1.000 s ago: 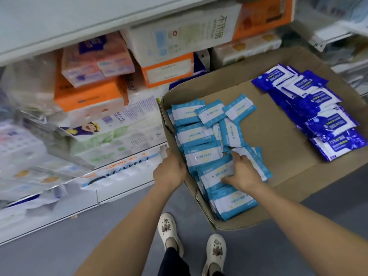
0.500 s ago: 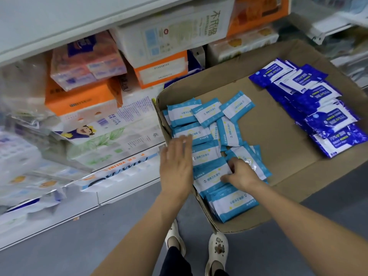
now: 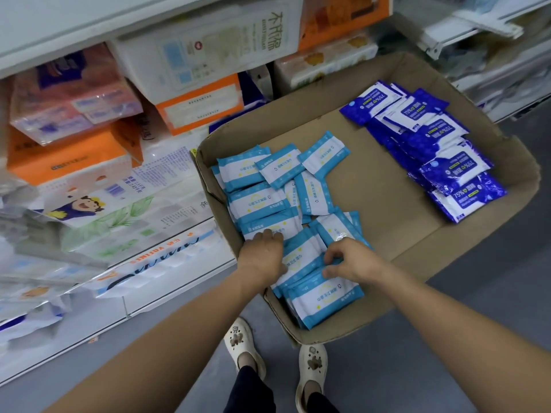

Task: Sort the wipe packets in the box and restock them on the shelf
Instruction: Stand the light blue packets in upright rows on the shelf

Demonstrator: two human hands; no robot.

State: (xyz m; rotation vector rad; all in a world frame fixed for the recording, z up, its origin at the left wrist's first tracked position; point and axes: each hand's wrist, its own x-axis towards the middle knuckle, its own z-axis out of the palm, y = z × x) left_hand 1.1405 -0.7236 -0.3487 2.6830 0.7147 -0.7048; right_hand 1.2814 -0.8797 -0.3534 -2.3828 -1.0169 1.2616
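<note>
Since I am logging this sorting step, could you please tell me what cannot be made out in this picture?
Head view only:
- The left hand has its fingers curled under, so its grip on the light blue and white wipe packets cannot be judged.
- Packets lower in that pile are covered by the ones on top.
- The brown cardboard box hides the floor below.
- Shelf goods at left are blurred.
- Print on the dark blue wipe packets is mostly too small.

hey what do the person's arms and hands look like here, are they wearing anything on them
Both arms are bare right up to the frame's lower edge: no sleeve shows. The left hand and right hand wear no gloves, and no rings, watch or bracelet can be seen. Lower down, the person wears dark trousers and pale clog-style shoes with small charms on top.
</note>
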